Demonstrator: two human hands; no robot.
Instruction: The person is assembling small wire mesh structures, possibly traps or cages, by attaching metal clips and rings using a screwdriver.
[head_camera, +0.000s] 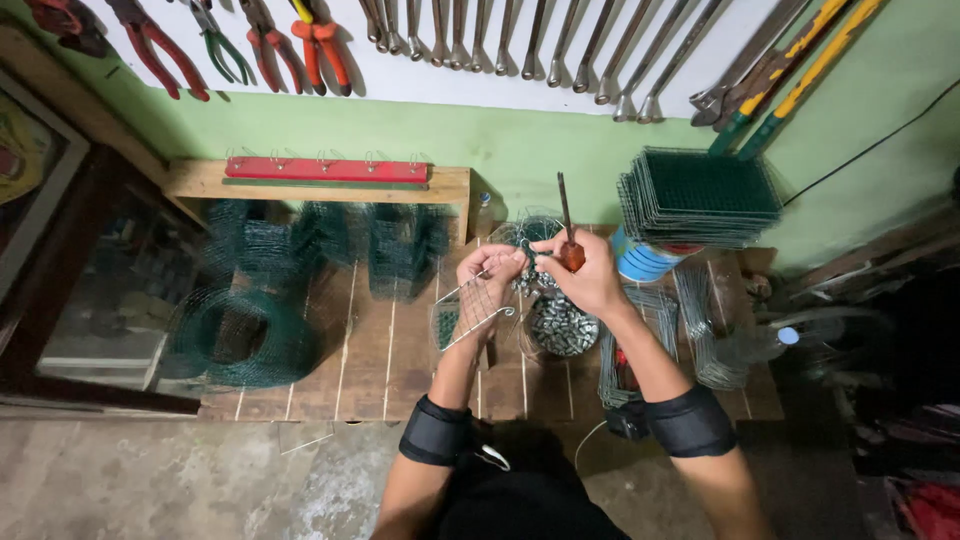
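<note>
My left hand (487, 272) holds a small square piece of wire mesh (470, 312) by its upper edge, tilted above the wooden bench (380, 370). My right hand (585, 272) grips a screwdriver (567, 225) with an orange-red handle, its metal shaft pointing up and away. The fingertips of both hands meet at the top edge of the mesh. Just below them stands a round wire basket of small metal clips (560, 328). Black bands wrap both forearms.
Rolls of green wire mesh (240, 335) lie on the left of the bench, folded mesh pieces (400, 245) behind. A stack of flat mesh panels (695, 195) rests on a blue-white can (640, 262). Pliers and spanners hang on the wall. A plastic bottle (755, 345) lies at the right.
</note>
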